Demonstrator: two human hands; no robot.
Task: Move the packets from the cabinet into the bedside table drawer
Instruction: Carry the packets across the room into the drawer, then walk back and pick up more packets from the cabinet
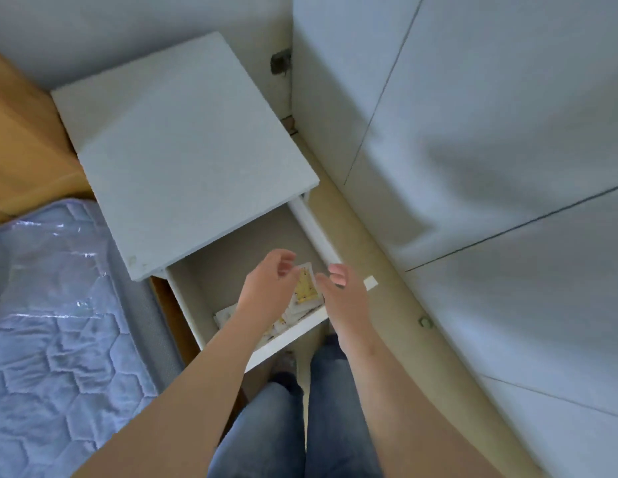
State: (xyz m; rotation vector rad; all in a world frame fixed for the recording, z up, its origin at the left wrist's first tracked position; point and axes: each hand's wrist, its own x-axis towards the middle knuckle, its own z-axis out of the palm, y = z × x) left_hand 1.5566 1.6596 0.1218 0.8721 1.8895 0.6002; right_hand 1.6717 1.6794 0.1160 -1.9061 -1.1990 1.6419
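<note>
Jeans-clad legs [335,408] stand against the drawer front. On the right, the cabinet [490,132] shows closed doors; on the left lies a plastic-wrapped mattress [59,305]. Between them the bedside table [183,150] has its drawer [228,257] pulled out, with packets [228,313] heaped at its near end. Both hands hover above it. The right hand [347,298] is spread and empty. The left hand [266,288] curls loosely beside a yellow packet [305,288]; whether it pinches the corner I cannot tell. Let go this near the front lip, that packet could slide off the heap onto the floor.
</note>
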